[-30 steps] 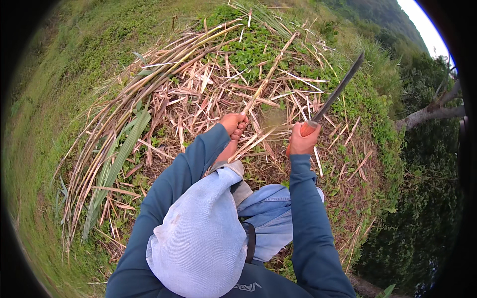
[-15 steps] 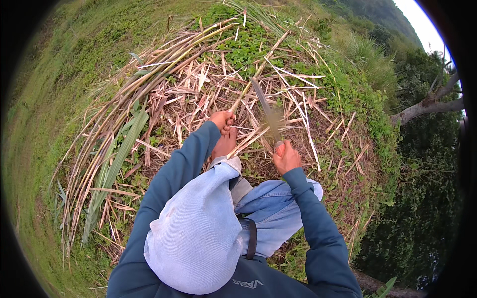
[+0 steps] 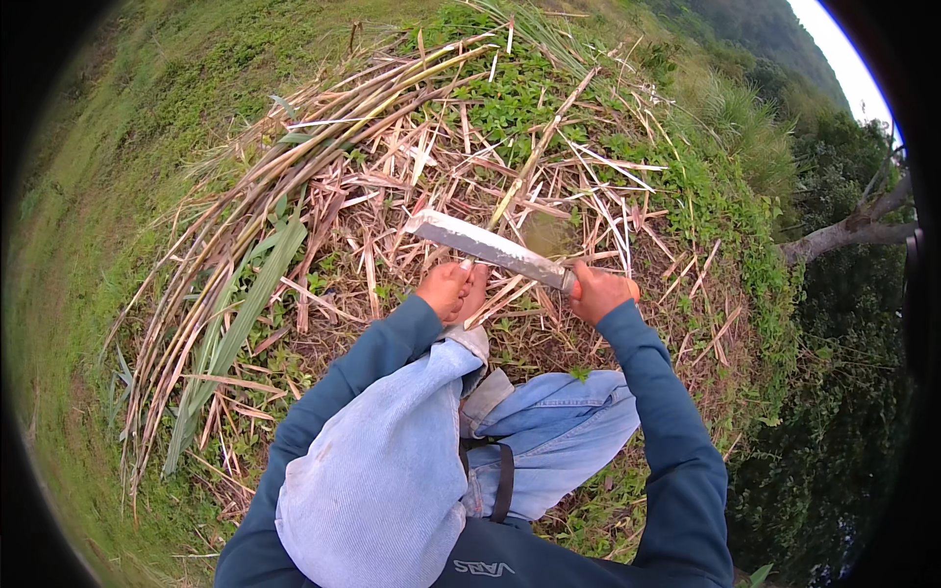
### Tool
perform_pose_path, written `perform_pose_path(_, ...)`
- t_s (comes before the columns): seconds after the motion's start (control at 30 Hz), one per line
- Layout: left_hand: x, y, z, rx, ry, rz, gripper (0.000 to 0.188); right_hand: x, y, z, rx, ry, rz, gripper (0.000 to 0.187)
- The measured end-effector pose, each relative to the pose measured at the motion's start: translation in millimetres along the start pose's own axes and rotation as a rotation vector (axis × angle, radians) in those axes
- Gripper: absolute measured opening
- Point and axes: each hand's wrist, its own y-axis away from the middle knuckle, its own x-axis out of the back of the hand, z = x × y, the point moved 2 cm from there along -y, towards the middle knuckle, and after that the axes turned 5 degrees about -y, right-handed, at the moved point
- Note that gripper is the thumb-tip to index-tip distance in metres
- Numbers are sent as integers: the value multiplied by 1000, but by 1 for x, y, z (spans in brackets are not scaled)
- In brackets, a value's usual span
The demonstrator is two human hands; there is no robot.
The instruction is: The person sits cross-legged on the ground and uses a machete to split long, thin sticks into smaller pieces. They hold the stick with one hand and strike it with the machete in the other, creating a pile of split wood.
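Note:
My right hand point(image 3: 600, 294) is closed round the orange handle of a machete point(image 3: 490, 247). Its long, broad blade, dull grey with a pale worn strip, lies sideways and points left. My left hand point(image 3: 444, 290) grips the near end of a long yellowish-brown stalk point(image 3: 529, 165), which slants away to the far right over the ground. The blade crosses over the stalk just beyond my left fist; whether they touch I cannot tell. Beside that fist is my bare foot point(image 3: 476, 292), partly hidden by the hand.
A heap of long cane-like stalks point(image 3: 294, 176) with green leaves point(image 3: 245, 294) curves along the left. Pale dry husks and strips point(image 3: 382, 235) litter the ground ahead. Low green plants point(image 3: 500, 113) grow beyond them. To the right are a tree branch point(image 3: 853, 227) and dark foliage.
The machete has swung from pointing away to lying across the stalk, pointing left. My right hand has moved right and slightly up; my left hand still holds the stalk, appearing slightly lower.

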Motion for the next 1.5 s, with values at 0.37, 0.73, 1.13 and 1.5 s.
perform_pose_path(0.37,12,19,-26,47,137,-52,23,-3,-24,8,-19,39,10,26)
perform_pose_path(0.73,24,34,-25,82,199,-124,23,-2,-48,21,-182,43,18,26)
perform_pose_path(1.13,59,16,-26,-162,-431,127,29,-38,38,-51,128,-263,-62,27)
perform_pose_path(1.5,44,52,3,97,318,-140,30,-34,48,-52,130,-312,-93,30)
